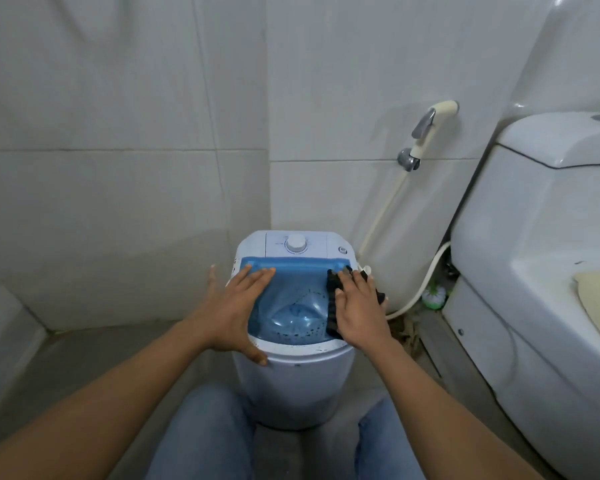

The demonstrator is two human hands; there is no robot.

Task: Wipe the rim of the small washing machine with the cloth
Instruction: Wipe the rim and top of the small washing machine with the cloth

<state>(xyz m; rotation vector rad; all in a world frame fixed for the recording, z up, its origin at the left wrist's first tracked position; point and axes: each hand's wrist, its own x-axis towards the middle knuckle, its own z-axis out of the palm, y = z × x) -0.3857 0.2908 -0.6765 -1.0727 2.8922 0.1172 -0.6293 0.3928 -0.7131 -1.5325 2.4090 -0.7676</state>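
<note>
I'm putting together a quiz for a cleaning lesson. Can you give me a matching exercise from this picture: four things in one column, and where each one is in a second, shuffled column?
Things
1. black cloth
2. left hand
3. white dial
4. sprayer

Places
a. hung on the tiled wall
b. flat on the left side of the blue lid
c. under the right hand, on the right rim of the washing machine
d. on the control panel at the back

Pairs: 1-c, 2-b, 3-d, 4-a

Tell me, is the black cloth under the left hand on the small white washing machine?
No, the black cloth lies under the right hand; the left hand rests bare on the blue lid.
</note>
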